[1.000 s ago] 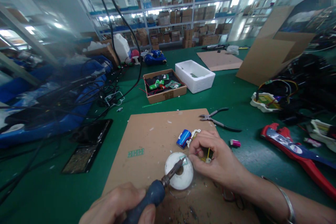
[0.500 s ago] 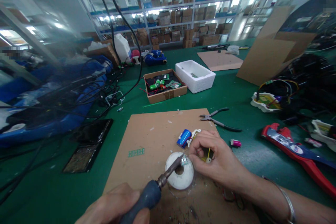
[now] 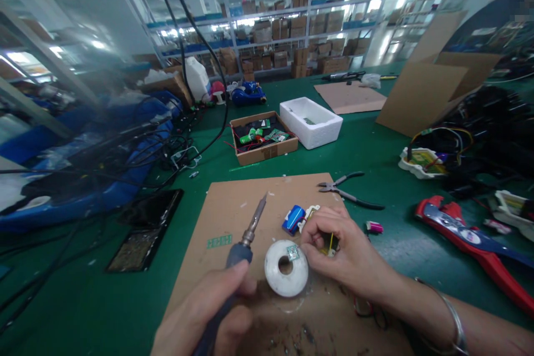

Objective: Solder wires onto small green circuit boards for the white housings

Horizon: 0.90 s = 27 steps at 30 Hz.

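I can see a white ring (image 3: 286, 268) lying flat, and a small green circuit board (image 3: 292, 252) sits on its upper edge, just by the hole. The left hand (image 3: 200, 303) grips a soldering iron (image 3: 246, 236), tilted with the tip up, to the left of the ring. The right hand (image 3: 344, 253) is curled just beside the ring; I cannot see what it pinches.

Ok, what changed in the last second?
The left hand pulled the soldering iron back off the small circuit board on the white ring; its tip now points up and away. The right hand stayed beside the board, unchanged.
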Available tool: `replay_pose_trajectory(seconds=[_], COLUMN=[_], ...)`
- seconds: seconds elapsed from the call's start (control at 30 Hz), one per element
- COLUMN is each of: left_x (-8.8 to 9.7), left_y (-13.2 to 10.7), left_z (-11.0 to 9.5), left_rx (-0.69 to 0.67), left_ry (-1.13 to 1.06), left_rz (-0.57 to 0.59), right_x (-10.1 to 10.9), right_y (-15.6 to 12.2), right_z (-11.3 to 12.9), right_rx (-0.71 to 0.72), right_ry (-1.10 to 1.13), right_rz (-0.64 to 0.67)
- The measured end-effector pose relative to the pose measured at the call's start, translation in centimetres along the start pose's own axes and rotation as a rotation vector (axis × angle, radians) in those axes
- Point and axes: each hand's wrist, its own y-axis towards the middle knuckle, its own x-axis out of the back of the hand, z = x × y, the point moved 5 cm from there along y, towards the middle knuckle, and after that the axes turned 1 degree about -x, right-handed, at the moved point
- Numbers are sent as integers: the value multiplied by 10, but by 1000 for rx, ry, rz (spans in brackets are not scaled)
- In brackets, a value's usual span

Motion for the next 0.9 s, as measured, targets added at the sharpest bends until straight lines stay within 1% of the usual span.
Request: replay_pose_trajectory(seconds=[0.1, 0.2, 0.27, 0.33, 0.4, 0.47, 0.53, 0.57, 0.67, 0.73, 0.77, 0.83, 0.9], left_x=[-21, -39, -46, -49, -49, -49, -48, -48, -49, -50, -50, -50, -50], left_y=[-1, -4, -5, -5, -5, -6, -6, -6, -7, -8, -8, -9, -10], left_z=[-10, -13, -13, -13, -11, -10, -8, -7, -6, -6, -7, -7, -7], left_rx=[-52, -110, -157, -187, -211, -254, -277, -276, -250, -212, -189, -145, -133], left_ry=[-51, -98, -132, -154, -148, -139, -146, -155, -174, -179, -184, -186, -190], left_rz=[58, 115, 149, 188, 233, 306, 363, 374, 348, 306, 287, 260, 275], right_x=[0, -1, -1, 0, 2, 6, 15, 22, 44, 55, 58, 57, 54], right_y=[0, -1, -1, 0, 2, 6, 10, 13, 19, 21, 21, 18, 15], right_z=[0, 0, 1, 1, -1, -3, -6, -8, -12, -12, -11, -8, -4], right_rx=[9, 20, 27, 28, 12, -38, -111, -148, -218, -224, -215, -178, -132], right_ry=[-16, -36, -46, -37, 36, 166, 311, 376, 523, 530, 499, 388, 279], right_rz=[1, -1, -3, 14, 82, 192, 286, 309, 281, 275, 298, 393, 490])
